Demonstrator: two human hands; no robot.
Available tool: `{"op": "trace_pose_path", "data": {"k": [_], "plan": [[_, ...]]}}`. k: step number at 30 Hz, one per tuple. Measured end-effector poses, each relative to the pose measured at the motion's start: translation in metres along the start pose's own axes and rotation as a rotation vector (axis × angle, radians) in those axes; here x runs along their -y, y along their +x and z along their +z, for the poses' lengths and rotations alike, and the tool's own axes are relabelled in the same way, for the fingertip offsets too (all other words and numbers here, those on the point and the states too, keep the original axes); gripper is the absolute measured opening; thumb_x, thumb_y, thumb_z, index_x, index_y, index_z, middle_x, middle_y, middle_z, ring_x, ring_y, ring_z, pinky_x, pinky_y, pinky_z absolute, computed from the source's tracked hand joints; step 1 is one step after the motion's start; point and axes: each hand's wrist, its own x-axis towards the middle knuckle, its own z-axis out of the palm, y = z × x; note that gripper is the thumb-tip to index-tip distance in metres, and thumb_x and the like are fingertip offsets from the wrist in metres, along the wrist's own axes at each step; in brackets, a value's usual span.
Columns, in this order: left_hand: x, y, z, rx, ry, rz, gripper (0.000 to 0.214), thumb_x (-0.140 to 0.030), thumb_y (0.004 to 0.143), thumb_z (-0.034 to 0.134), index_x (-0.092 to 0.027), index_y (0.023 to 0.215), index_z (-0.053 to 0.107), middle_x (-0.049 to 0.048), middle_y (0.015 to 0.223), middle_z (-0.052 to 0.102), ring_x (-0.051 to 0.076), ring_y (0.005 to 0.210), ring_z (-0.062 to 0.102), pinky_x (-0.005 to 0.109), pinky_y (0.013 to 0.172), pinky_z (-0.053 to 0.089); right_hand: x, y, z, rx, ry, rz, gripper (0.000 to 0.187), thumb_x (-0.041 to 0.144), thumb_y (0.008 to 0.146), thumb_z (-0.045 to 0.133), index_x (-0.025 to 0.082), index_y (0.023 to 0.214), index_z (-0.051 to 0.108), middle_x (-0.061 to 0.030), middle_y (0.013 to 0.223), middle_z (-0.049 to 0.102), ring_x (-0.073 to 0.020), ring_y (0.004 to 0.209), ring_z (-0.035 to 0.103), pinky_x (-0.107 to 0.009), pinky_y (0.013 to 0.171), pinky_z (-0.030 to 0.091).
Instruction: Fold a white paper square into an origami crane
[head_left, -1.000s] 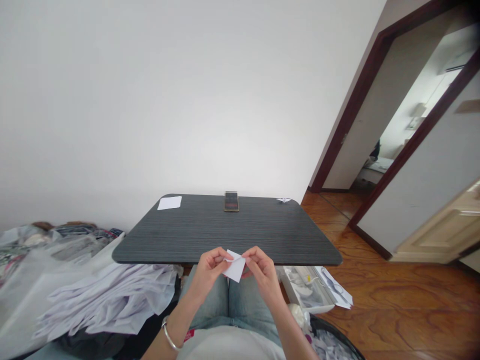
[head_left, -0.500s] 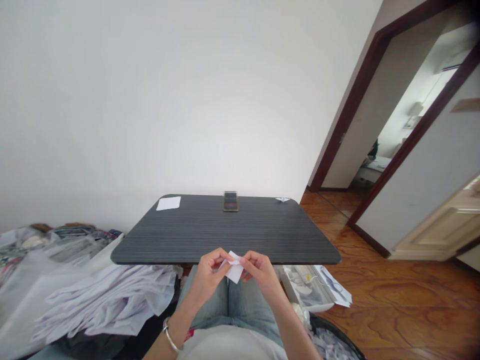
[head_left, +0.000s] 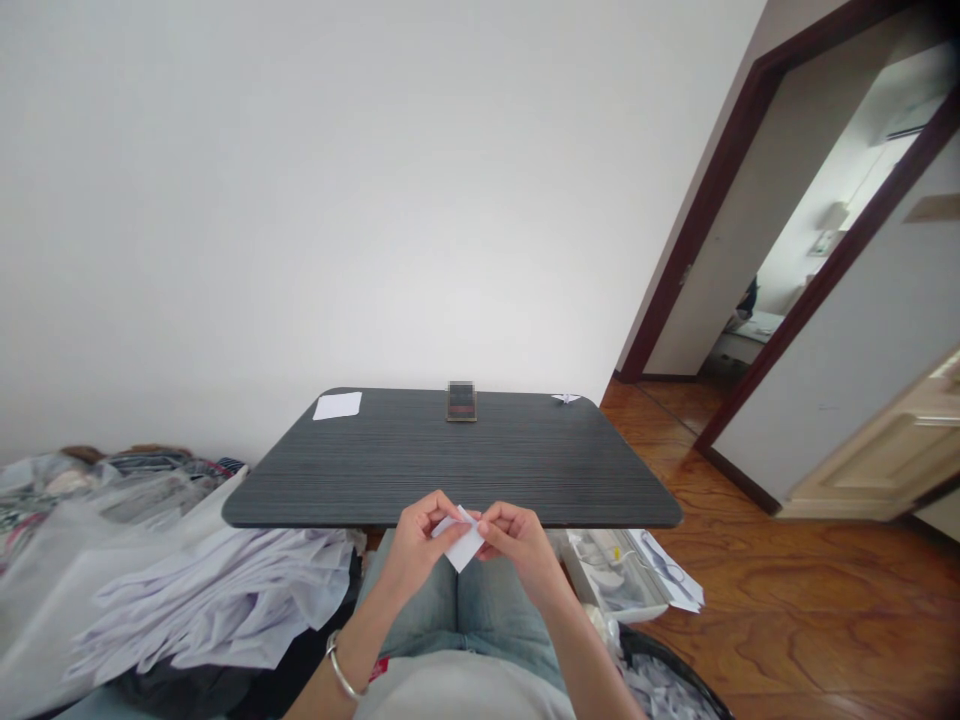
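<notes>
Between both hands, just in front of the near table edge and over the lap, is a small folded piece of white paper [head_left: 462, 551]. My left hand [head_left: 420, 535] pinches its left side between thumb and fingers. On the right side, my right hand [head_left: 516, 538] pinches the paper near its upper corner. The fingertips of the two hands are close together at the fold. Part of the paper is covered by the fingers.
On the dark table [head_left: 450, 465] lie a white paper sheet [head_left: 337, 405], a phone-like device [head_left: 461, 401] and a small folded white paper piece [head_left: 566, 398]. White cloth [head_left: 217, 600] is heaped at left. An open box [head_left: 615, 580] stands at right.
The folded paper has turned slightly between the fingers, and its lower corner now points further left. Both hands keep their pinch in nearly the same place.
</notes>
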Motion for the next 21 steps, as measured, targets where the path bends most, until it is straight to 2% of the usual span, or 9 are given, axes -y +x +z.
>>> {"op": "trace_pose_path", "data": {"k": [4, 9, 12, 14, 18, 21], "plan": [[0.0, 0.002, 0.0, -0.032, -0.033, -0.014, 0.022, -0.029, 0.067, 0.07, -0.015, 0.066, 0.053, 0.0052, 0.075, 0.07, 0.016, 0.065, 0.063, 0.024, 0.058, 0.045, -0.002, 0.001, 0.0, 0.003, -0.027, -0.044, 0.028, 0.036, 0.059, 0.078, 0.016, 0.067, 0.06, 0.001, 0.059, 0.066, -0.0104, 0.051, 0.059, -0.021, 0.051, 0.049], [-0.002, 0.001, -0.002, -0.03, 0.019, -0.009, 0.02, -0.027, 0.066, 0.071, -0.015, 0.063, 0.054, -0.0001, 0.063, 0.065, 0.012, 0.058, 0.057, 0.021, 0.054, 0.041, -0.005, 0.001, -0.003, -0.067, -0.13, -0.11, 0.022, 0.035, 0.066, 0.072, 0.016, 0.068, 0.061, 0.0005, 0.057, 0.064, -0.0112, 0.051, 0.057, -0.022, 0.052, 0.047], [-0.009, -0.002, -0.004, 0.053, 0.157, -0.001, 0.013, -0.027, 0.071, 0.067, -0.014, 0.07, 0.063, 0.0006, 0.064, 0.064, 0.012, 0.059, 0.055, 0.02, 0.055, 0.04, -0.005, 0.0, -0.004, -0.089, -0.186, -0.148, 0.02, 0.034, 0.067, 0.072, 0.016, 0.069, 0.062, 0.0003, 0.057, 0.063, -0.012, 0.052, 0.056, -0.023, 0.052, 0.046], [-0.014, -0.003, -0.004, 0.102, 0.265, 0.006, 0.017, -0.028, 0.075, 0.063, -0.014, 0.08, 0.069, 0.0039, 0.072, 0.067, 0.014, 0.064, 0.056, 0.021, 0.057, 0.04, -0.004, 0.0, -0.004, -0.101, -0.187, -0.162, 0.02, 0.033, 0.066, 0.073, 0.016, 0.072, 0.063, 0.0004, 0.057, 0.063, -0.0121, 0.052, 0.056, -0.023, 0.053, 0.045], [-0.017, -0.003, -0.003, 0.069, 0.349, 0.071, 0.023, -0.03, 0.078, 0.059, -0.015, 0.086, 0.073, 0.0044, 0.071, 0.064, 0.013, 0.061, 0.051, 0.02, 0.052, 0.034, -0.001, 0.0, -0.002, -0.125, -0.106, -0.171, 0.025, 0.033, 0.065, 0.073, 0.017, 0.08, 0.062, 0.0014, 0.061, 0.063, -0.0117, 0.054, 0.057, -0.023, 0.054, 0.047], [-0.014, -0.002, -0.003, 0.06, 0.329, 0.072, 0.023, -0.03, 0.078, 0.058, -0.017, 0.088, 0.074, 0.0035, 0.07, 0.061, 0.012, 0.059, 0.049, 0.02, 0.05, 0.031, 0.001, 0.0, -0.003, -0.106, -0.065, -0.119, 0.024, 0.035, 0.063, 0.074, 0.017, 0.074, 0.063, 0.002, 0.057, 0.062, -0.0111, 0.051, 0.056, -0.022, 0.052, 0.047]]}}
